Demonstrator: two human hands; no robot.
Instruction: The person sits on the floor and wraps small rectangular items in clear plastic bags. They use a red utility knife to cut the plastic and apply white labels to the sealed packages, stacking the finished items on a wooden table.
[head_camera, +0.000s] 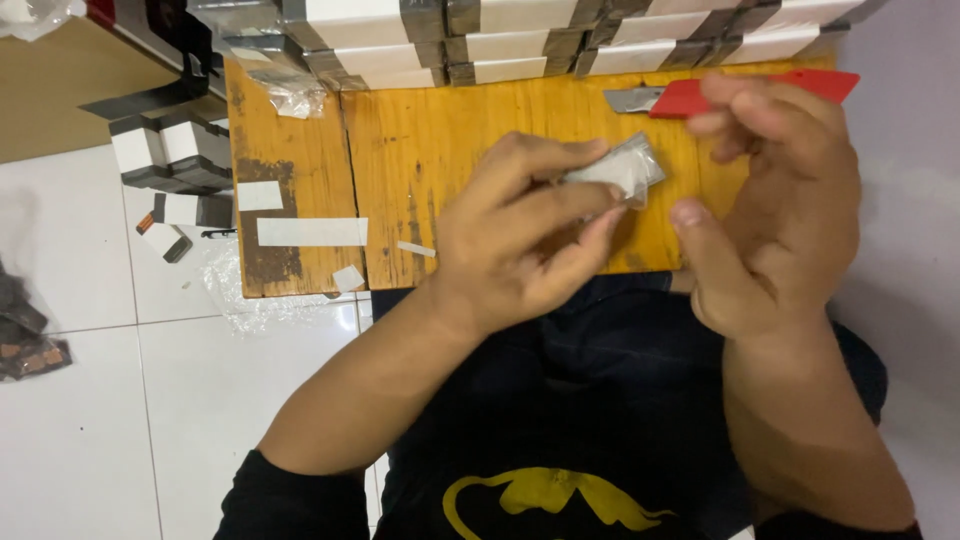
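My left hand (520, 230) pinches a small clear plastic packet (622, 172) with something white inside, held just above a yellow wooden board (440, 140). My right hand (775, 200) hovers right beside the packet with its fingers spread and loosely curled, holding nothing; its thumb points at the packet. A red utility knife (740, 95) with its grey blade out lies on the board behind my right hand, partly hidden by the fingers.
Rows of white-and-grey small boxes (500, 35) are stacked along the board's far edge. More such boxes (170, 165) sit on the white tiled floor at left. White tape strips (312, 231) and crumpled clear plastic (235, 290) lie on and by the board's left part.
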